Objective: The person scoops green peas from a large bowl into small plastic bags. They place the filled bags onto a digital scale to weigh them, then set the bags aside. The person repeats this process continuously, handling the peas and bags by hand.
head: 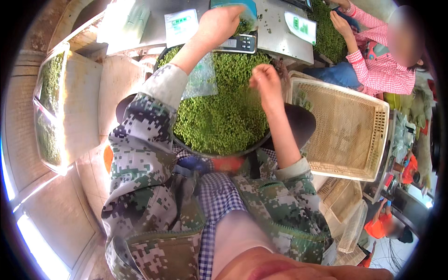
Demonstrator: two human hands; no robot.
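Note:
A round dark tub full of small green berries, like fresh peppercorns, sits before me between my knees. Over the berries hovers my right hand, its fingers curled; whether they pinch any berries cannot be told. My left hand reaches across to a digital scale at the tub's far edge. Its fingers bend above the scale's blue pan, where green berries show; its grip is unclear. A clear plastic bag with green print lies on the berries, below my left forearm.
Printed white bags lie on the metal table with scattered berries. At right stand a cream plastic crate and smaller crates. A white foam box stands left. A person in a checked shirt handles berries at upper right.

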